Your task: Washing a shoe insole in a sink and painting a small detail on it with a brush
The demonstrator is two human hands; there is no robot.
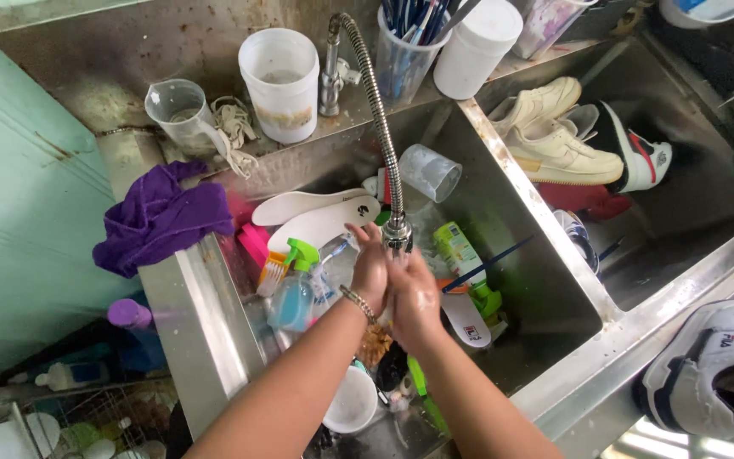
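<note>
Steel counter (182, 297) w/ two sink basins. Back ledge: clear measuring jug (177, 109), white tub (281, 81), faucet base, cup of brushes (404, 53), white canister (476, 47). Purple cloth (159, 219) draped over left edge. Left basin (503, 221) holds white insoles (320, 212), blue spray bottle (295, 289), green bottle (456, 251), clear cup (429, 172) at back. Right basin (698, 195): cream sneakers (554, 140). White sneaker (715, 357) on front right corner.

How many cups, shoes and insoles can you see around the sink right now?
Cups and containers on the ledge or in the basin: 5 (measuring cup, white tub, brush holder, white canister, clear cup)
Cream shoes in the right basin: 2
White insoles: 3
Total: 10
</note>
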